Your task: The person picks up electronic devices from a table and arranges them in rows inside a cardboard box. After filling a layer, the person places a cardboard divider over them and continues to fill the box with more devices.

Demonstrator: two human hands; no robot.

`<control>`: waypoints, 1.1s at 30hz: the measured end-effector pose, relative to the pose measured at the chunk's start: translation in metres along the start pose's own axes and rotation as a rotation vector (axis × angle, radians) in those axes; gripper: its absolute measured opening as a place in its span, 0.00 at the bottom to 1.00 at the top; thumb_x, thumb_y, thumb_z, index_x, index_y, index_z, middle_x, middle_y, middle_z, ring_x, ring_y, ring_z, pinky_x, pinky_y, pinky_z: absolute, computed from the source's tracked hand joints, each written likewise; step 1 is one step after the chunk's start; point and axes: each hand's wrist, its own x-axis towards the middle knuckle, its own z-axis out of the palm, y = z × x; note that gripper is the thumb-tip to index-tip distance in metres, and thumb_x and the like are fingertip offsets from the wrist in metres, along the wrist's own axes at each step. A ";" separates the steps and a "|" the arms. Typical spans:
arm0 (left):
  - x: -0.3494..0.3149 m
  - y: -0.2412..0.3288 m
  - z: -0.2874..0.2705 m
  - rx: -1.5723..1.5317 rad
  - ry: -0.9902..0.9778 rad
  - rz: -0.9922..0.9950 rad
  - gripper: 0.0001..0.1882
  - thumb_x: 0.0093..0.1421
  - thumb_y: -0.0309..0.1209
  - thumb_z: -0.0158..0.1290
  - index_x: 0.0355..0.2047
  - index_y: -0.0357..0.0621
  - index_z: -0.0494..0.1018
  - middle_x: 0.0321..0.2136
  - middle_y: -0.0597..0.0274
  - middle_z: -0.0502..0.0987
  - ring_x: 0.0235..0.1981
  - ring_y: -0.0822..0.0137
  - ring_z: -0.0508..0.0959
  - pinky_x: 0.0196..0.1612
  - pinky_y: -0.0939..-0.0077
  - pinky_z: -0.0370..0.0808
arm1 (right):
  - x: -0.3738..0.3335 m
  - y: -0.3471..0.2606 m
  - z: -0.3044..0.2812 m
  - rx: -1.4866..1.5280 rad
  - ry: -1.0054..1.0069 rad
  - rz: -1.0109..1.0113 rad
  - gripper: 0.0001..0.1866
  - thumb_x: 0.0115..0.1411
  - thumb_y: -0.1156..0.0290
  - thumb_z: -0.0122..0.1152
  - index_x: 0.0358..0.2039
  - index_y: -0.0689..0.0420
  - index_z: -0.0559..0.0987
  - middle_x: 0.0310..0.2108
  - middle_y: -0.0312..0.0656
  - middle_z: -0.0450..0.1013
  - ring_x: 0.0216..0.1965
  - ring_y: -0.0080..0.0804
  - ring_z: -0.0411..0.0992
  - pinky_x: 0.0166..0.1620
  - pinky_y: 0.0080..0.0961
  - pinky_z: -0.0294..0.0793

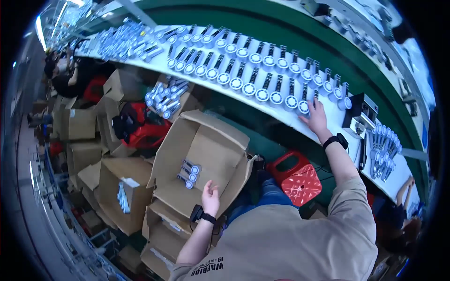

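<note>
My right hand (316, 119) reaches over the white table at the near end of the front row of fan-like devices (276, 97). These have round white spoked heads and dark handles. Its thumb is spread from the fingers, which lie over the last device; one dark handle (316, 94) shows past the fingertips, and any contact is hidden. Over the rim of a large open cardboard box (213, 136) is my left hand (210, 197), fingers loosely apart and nothing in it. Several similar devices (189, 174) lie inside that box.
A second row (281, 62) stands behind the first, and a heap of parts (122, 42) covers the table's left end. To the right are a black-and-silver apparatus (361, 114) and more devices (384, 147). A red stool (300, 182) and cardboard boxes (124, 180) crowd the floor.
</note>
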 end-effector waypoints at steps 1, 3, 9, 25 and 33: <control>-0.005 -0.005 0.000 -0.006 0.058 -0.022 0.21 0.60 0.19 0.44 0.55 0.34 0.62 0.47 0.54 0.72 0.45 0.68 0.75 0.49 0.77 0.70 | 0.001 0.007 0.004 -0.026 0.045 -0.015 0.38 0.45 0.55 0.69 0.55 0.58 0.67 0.57 0.58 0.58 0.57 0.54 0.58 0.59 0.40 0.59; -0.013 -0.029 -0.005 0.042 -0.013 0.046 0.19 0.60 0.18 0.43 0.53 0.34 0.64 0.46 0.55 0.73 0.44 0.69 0.76 0.48 0.79 0.71 | 0.000 0.003 0.003 -0.058 0.109 -0.054 0.36 0.46 0.55 0.69 0.54 0.58 0.68 0.56 0.57 0.60 0.56 0.53 0.59 0.59 0.40 0.60; -0.054 -0.073 -0.019 -0.095 0.026 -0.102 0.17 0.59 0.17 0.42 0.50 0.35 0.67 0.45 0.56 0.74 0.42 0.68 0.76 0.47 0.79 0.72 | 0.007 0.006 0.021 -0.053 0.086 -0.108 0.35 0.47 0.55 0.69 0.52 0.60 0.69 0.49 0.52 0.66 0.51 0.51 0.62 0.55 0.40 0.62; -0.062 -0.115 -0.042 -0.490 0.033 -0.247 0.13 0.62 0.20 0.43 0.48 0.36 0.68 0.43 0.57 0.75 0.39 0.70 0.76 0.42 0.79 0.73 | -0.055 -0.080 -0.103 -0.081 0.167 -0.437 0.38 0.39 0.60 0.76 0.49 0.63 0.70 0.44 0.51 0.70 0.48 0.51 0.64 0.52 0.42 0.64; -0.069 -0.115 -0.088 -0.729 0.067 -0.256 0.12 0.64 0.23 0.44 0.47 0.36 0.68 0.41 0.59 0.75 0.39 0.70 0.75 0.44 0.78 0.72 | -0.059 -0.355 -0.009 0.224 -0.247 -1.232 0.37 0.36 0.55 0.74 0.45 0.61 0.72 0.43 0.46 0.69 0.47 0.50 0.67 0.49 0.42 0.68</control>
